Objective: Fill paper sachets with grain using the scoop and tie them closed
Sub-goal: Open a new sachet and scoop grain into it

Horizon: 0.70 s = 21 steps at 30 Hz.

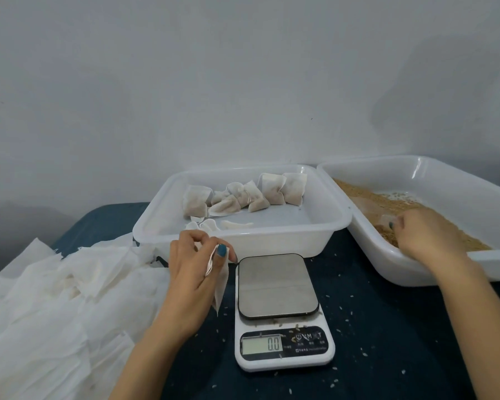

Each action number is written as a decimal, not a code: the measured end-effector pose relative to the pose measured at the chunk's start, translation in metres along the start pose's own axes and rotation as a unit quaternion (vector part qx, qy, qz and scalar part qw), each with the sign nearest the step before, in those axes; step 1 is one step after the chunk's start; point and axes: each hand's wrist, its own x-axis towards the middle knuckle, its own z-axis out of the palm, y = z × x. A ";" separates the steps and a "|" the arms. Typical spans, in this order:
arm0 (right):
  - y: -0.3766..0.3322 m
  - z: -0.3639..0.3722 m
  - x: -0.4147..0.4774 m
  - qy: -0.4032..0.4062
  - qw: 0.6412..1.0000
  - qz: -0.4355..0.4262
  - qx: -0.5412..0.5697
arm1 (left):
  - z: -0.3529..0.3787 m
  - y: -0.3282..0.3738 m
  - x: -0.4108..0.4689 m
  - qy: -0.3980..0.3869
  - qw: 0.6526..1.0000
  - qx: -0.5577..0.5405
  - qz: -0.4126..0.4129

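Empty sachet (pixel 221 281), pinched at its mouth by the left hand (pixel 194 264), hangs beside the scale (pixel 277 284); right hand (pixel 422 235) curls round what appears to be a clear scoop (pixel 386 219) in the tray (pixel 416 274) of grain (pixel 358 194) at the table's (pixel 387 327) right edge; the mouth is best spread wide before pouring.

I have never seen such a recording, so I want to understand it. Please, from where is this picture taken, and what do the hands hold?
No machine here: a person works with two bare hands, and the single camera sits on the person's head, looking forward and down. The left hand pinches an empty paper sachet. The right hand is inside the grain tray and seems to grip a clear scoop, hard to see. Between the hands stands a kitchen scale reading 0.0. Behind it, a second white tray holds filled sachets. A pile of empty sachets lies at the left, on a dark cloth with spilled grains.
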 end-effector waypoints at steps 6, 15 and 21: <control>-0.005 -0.003 -0.003 -0.015 0.999 -0.002 -0.040 | -0.002 -0.003 0.003 -0.013 0.999 -0.016 -0.027; -0.035 0.004 -0.029 0.193 0.963 -0.168 0.086 | 0.001 0.008 0.012 -0.030 1.000 -0.002 0.004; -0.077 0.024 -0.066 0.135 0.893 -0.357 0.240 | 0.012 0.033 0.030 -0.044 0.996 -0.058 0.045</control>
